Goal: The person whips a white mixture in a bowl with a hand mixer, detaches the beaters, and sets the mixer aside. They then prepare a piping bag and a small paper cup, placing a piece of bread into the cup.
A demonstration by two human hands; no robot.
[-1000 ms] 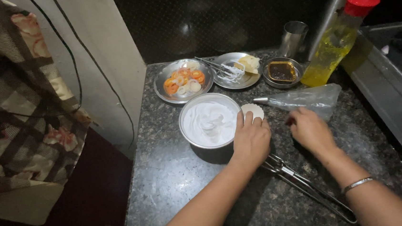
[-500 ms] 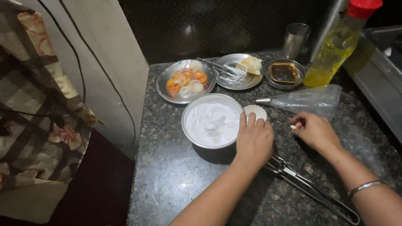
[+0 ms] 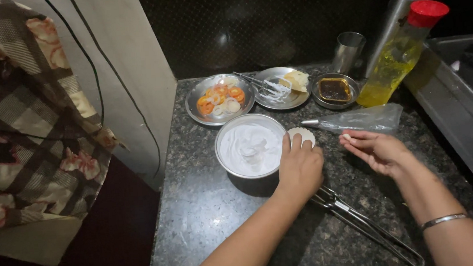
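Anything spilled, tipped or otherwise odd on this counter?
Nothing spilled or damaged. Only the piping bag lies on its side on the counter, and the tongs rest partly under the left hand, which touches a small white round beside the bowl of white cream. White smears mark the right hand's fingers.

Bare desk (image 3: 209,219) lies open along the near left, from the front edge up to the steel bowl of white cream (image 3: 250,147). A wall (image 3: 130,74) and hanging patterned cloth (image 3: 28,127) close off the left side.

The back row is crowded: a plate of orange rings (image 3: 220,99), a plate with a whisk (image 3: 278,87), a small dish of brown sauce (image 3: 334,90), a steel cup (image 3: 348,51), an oil bottle (image 3: 396,58) and a flask (image 3: 401,7) stand close together.

A piping bag (image 3: 359,120) lies across the middle right. Tongs (image 3: 367,227) run along the near desk between both forearms. A steel tray (image 3: 459,110) bounds the right. A narrow gap stays open between the left hand (image 3: 301,167) and right hand (image 3: 375,150).
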